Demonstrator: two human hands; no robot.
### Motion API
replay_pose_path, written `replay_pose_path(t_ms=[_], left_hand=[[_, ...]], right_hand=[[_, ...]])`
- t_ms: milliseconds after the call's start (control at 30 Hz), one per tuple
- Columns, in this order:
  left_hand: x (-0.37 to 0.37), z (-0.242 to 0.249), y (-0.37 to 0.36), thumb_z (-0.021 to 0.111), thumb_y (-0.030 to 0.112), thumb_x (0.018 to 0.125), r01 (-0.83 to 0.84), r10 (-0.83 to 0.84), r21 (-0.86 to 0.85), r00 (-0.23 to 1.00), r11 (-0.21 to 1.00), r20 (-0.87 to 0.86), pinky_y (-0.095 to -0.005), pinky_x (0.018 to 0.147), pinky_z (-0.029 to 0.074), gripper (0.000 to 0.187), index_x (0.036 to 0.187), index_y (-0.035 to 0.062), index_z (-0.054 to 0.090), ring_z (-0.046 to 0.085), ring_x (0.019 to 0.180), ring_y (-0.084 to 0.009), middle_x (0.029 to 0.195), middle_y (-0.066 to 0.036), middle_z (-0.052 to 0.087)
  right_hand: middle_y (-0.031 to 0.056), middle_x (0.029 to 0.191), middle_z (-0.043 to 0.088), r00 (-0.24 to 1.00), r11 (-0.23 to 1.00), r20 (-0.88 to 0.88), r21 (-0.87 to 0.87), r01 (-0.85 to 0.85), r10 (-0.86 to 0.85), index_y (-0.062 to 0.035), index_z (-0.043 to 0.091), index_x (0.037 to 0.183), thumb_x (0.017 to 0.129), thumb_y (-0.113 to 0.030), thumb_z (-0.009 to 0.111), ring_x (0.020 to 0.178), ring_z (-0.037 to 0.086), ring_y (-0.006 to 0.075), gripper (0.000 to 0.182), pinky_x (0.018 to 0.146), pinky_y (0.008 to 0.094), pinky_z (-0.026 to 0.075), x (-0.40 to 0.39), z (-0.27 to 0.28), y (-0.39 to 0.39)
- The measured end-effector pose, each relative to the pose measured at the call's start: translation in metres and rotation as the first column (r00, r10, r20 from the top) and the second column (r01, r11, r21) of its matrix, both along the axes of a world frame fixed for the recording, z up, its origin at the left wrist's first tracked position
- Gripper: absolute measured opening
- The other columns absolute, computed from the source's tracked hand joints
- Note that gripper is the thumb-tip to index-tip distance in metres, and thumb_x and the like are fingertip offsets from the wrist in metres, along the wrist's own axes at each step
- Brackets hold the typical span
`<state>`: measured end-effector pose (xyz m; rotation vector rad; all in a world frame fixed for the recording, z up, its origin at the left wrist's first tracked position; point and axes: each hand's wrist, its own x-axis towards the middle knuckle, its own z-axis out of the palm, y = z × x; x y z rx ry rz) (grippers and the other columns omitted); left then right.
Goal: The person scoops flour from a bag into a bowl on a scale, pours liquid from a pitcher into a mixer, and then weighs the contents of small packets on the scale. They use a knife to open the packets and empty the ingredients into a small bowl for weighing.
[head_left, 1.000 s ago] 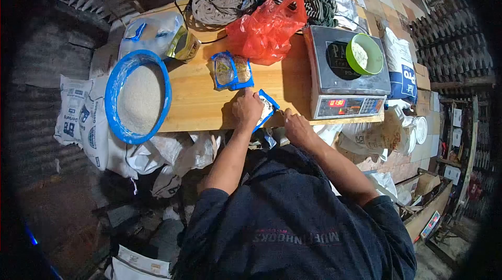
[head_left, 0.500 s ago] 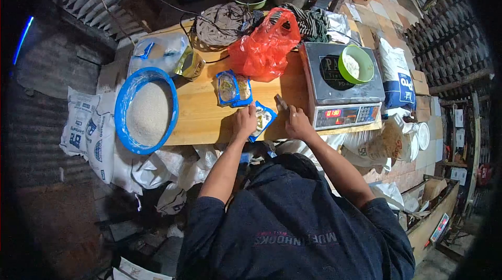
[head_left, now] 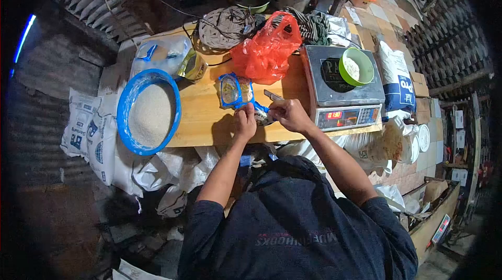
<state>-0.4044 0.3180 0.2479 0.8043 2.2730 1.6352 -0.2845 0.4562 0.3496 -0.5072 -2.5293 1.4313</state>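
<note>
My left hand is closed on the edge of a blue and white packet near the front edge of the wooden table. My right hand is closed round a small grey tool, perhaps a cutter, and its fingers touch the packet's right side. The packet is partly hidden by both hands. Just beyond them lie blue-edged clear packets. A red plastic bag sits behind these.
A blue basin of white granules stands at the left. At the right, a digital scale bears a green bowl. Coiled cord lies at the back, and sacks stand beyond the scale.
My right hand has moved left to the packet with the grey tool. The packet now looks tilted or folded between my hands. The view has shifted slightly.
</note>
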Motion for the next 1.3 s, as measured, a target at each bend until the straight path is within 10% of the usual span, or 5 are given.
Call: replay_pose_path(t_ms=[200, 567, 933, 1233, 1300], left_hand=[[0.003, 0.012, -0.001, 0.057, 0.037, 0.092, 0.017, -0.005, 0.126, 0.996, 0.992, -0.092, -0.0414, 0.076, 0.045, 0.036, 0.106, 0.0036, 0.055, 0.056, 0.079, -0.0298, 0.083, -0.014, 0.056], [0.006, 0.071, -0.007, 0.058, 0.036, 0.084, 0.111, -0.135, -0.502, 0.991, 0.858, -0.011, -0.0506, 0.074, 0.050, 0.035, 0.087, 0.0036, 0.069, 0.064, 0.085, -0.0423, 0.086, -0.025, 0.066], [0.003, 0.098, -0.012, 0.057, 0.033, 0.082, 0.212, -0.219, -0.579, 0.974, 0.787, 0.059, -0.0506, 0.075, 0.051, 0.033, 0.081, 0.0029, 0.071, 0.064, 0.082, -0.0443, 0.083, -0.027, 0.065], [0.001, 0.123, -0.007, 0.056, 0.034, 0.083, 0.200, -0.211, -0.466, 0.977, 0.862, 0.029, -0.0481, 0.065, 0.049, 0.036, 0.078, 0.0002, 0.069, 0.064, 0.070, -0.0416, 0.071, -0.025, 0.063], [-0.001, 0.131, 0.000, 0.055, 0.033, 0.084, 0.207, -0.224, -0.440, 0.974, 0.874, 0.012, -0.0473, 0.062, 0.048, 0.037, 0.076, -0.0007, 0.068, 0.063, 0.067, -0.0413, 0.068, -0.025, 0.062]], right_hand=[[0.0213, 0.074, 0.064, 0.984, 0.982, -0.173, 0.174, 0.074, -0.043, 0.0006, 0.064, 0.082, 0.079, -0.007, 0.064, 0.073, 0.064, 0.0405, 0.008, 0.063, 0.0452, 0.051, -0.006, -0.007, -0.014], [0.0215, 0.068, 0.059, 0.956, 0.935, -0.287, 0.321, 0.152, -0.057, -0.0001, 0.055, 0.076, 0.080, -0.004, 0.059, 0.065, 0.060, 0.0428, 0.007, 0.057, 0.0479, 0.048, -0.011, -0.009, -0.028], [0.0205, 0.067, 0.061, 0.920, 0.910, -0.343, 0.292, 0.295, -0.187, -0.0018, 0.053, 0.075, 0.074, -0.002, 0.063, 0.061, 0.062, 0.0398, 0.011, 0.054, 0.0454, 0.049, -0.012, -0.012, -0.032], [0.0146, 0.063, 0.060, 0.901, 0.905, -0.208, 0.112, 0.409, -0.382, 0.0004, 0.054, 0.079, 0.078, -0.002, 0.065, 0.054, 0.062, 0.0187, 0.012, 0.050, 0.0325, 0.048, -0.004, 0.010, -0.022], [0.0073, 0.064, 0.060, 0.854, 0.884, -0.237, -0.183, 0.430, -0.464, -0.0005, 0.056, 0.084, 0.085, -0.003, 0.061, 0.054, 0.058, 0.0106, 0.006, 0.049, 0.0272, 0.046, -0.002, 0.009, -0.018]])
